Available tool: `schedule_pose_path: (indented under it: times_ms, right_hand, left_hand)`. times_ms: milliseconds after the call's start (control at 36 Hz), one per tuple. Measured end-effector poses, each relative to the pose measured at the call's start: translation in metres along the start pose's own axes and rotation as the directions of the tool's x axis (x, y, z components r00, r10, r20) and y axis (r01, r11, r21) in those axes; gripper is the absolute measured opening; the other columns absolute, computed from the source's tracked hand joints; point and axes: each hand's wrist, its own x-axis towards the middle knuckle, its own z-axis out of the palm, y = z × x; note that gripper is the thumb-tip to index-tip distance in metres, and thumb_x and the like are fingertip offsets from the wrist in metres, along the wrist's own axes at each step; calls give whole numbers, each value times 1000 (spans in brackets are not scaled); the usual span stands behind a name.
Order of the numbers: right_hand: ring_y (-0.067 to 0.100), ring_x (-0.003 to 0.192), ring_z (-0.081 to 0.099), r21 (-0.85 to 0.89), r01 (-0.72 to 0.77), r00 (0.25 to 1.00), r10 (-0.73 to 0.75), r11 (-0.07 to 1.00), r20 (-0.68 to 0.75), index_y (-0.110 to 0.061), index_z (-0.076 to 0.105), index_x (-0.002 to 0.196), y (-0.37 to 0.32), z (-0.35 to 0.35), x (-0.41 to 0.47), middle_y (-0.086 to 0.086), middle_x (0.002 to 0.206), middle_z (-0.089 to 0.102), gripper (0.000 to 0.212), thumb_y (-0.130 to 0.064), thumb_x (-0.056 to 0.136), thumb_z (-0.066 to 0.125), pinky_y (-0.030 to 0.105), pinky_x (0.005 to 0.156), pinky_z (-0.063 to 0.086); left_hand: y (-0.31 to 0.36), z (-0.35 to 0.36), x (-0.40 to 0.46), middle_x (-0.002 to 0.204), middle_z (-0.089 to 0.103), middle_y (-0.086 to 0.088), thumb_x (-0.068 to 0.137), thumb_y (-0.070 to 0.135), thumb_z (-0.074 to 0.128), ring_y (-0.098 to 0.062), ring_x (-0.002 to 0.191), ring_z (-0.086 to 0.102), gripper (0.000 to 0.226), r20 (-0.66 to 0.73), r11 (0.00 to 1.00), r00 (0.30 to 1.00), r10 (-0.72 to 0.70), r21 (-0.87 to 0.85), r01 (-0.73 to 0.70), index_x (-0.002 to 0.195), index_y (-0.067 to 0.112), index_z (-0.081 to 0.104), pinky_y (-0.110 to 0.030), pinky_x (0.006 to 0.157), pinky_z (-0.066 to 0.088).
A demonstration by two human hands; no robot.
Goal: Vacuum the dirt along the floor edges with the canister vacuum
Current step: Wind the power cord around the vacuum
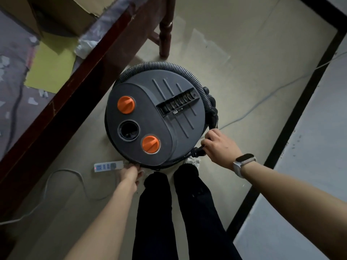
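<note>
The round dark grey canister vacuum [159, 117] stands on the floor right in front of my legs. Its lid carries two orange knobs [126, 105], an open round port and a carrying handle. A black ribbed hose [180, 69] wraps around its far and right side. My right hand [219, 147], with a watch on the wrist, grips a black cord or hose part at the canister's right edge. My left hand [129, 174] reaches down beside the canister's lower left edge, next to a white power strip [108, 166]. The left hand's fingers are hidden from view.
A dark red wooden table [78, 77] with cardboard and papers runs along the left, one leg [166, 29] behind the vacuum. A black baseboard [293, 121] lines the pale wall on the right. A thin cable [262, 102] and the strip's white cord [56, 177] lie on the floor.
</note>
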Motion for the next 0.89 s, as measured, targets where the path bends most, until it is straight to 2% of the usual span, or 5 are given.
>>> schedule_pose_path:
  times_ms: [139,306,556,806,889]
  right_hand:
    - [29,69,61,-13,142,990,-141,990,20,-8,71,72,1,14,-16,8,73,59,17,-4,63,84,27,46,42]
    - [27,70,57,69,173,981,-179,982,78,-10,71,84,0,37,-38,7,76,57,21,-3,67,83,30,44,46]
    - [26,69,63,19,106,986,-108,994,123,-16,73,76,25,38,-14,5,74,57,33,-5,51,92,19,41,27]
    - [19,89,44,-13,247,966,-247,969,-71,-9,74,85,39,41,-14,7,80,62,33,-12,83,42,24,47,44]
    - [22,89,49,12,212,977,-212,977,-25,-8,72,88,52,40,-17,8,81,61,18,-7,77,58,25,43,45]
  left_hand:
    - [-1,-1,-6,96,61,-2,96,11,47,-16,77,58,11,-59,990,989,134,-43,-137,100,21,51,-28,63,39]
    - [-7,-2,-24,142,43,-16,93,15,52,-32,131,41,53,-179,873,866,467,246,-420,143,10,36,-41,110,33]
    - [-1,30,-70,154,26,-16,85,38,44,-35,140,23,63,251,65,328,911,698,-713,144,18,38,-54,111,21]
    - [19,65,-75,155,28,-15,85,32,39,-35,144,17,59,446,-207,266,854,762,-613,143,20,40,-65,113,11]
    - [21,72,-75,155,26,-16,87,37,39,-35,144,17,57,454,-204,303,838,776,-597,140,18,46,-63,113,12]
